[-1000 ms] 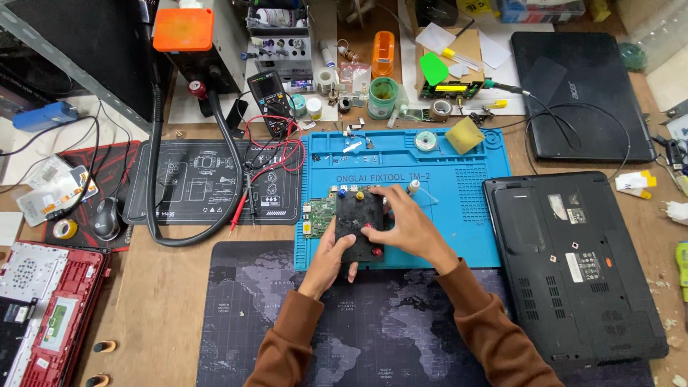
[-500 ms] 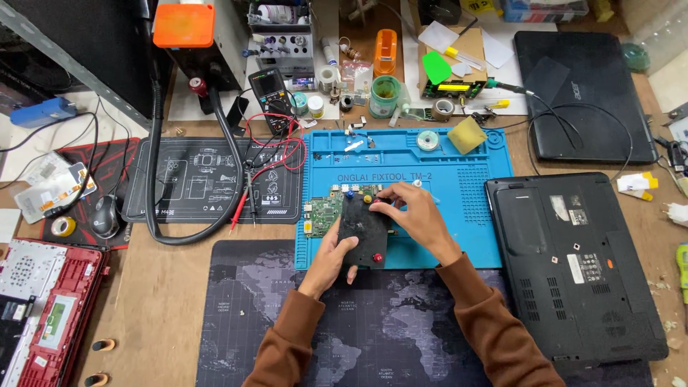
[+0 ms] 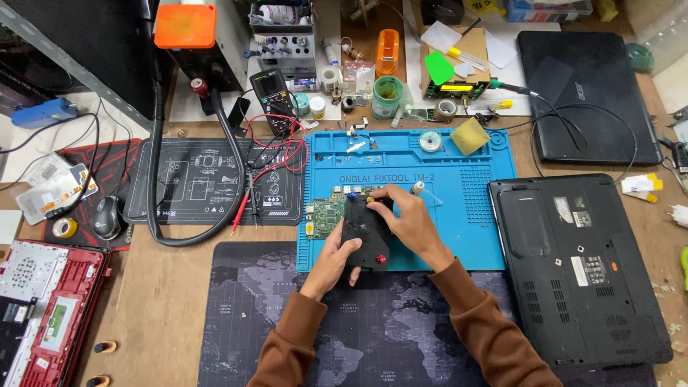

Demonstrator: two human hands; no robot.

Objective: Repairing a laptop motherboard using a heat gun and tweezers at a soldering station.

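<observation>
A green circuit board (image 3: pixel 326 211) lies on the blue work mat (image 3: pixel 466 215). Over its right side I hold a flat black part (image 3: pixel 365 229) with a small red knob (image 3: pixel 380 259) near its lower end. My left hand (image 3: pixel 335 259) grips the part's lower left edge from below. My right hand (image 3: pixel 410 223) rests on its right side, fingers curled over the top edge. A small white-tipped tool (image 3: pixel 418 188) lies just beyond my right fingers. What is under the black part is hidden.
A closed black laptop, underside up (image 3: pixel 573 272), sits right of the mat, and another (image 3: pixel 588 93) lies behind it. A multimeter (image 3: pixel 276 93) with red leads, a black mat (image 3: pixel 208 179), a hose, solder reels and a dark desk pad (image 3: pixel 236 322) surround the area. An opened red laptop (image 3: pixel 43 301) is at far left.
The black part has turned from lying across the board to standing lengthwise toward me. My left hand slid down to its lower end, and my right hand shifted onto its right edge.
</observation>
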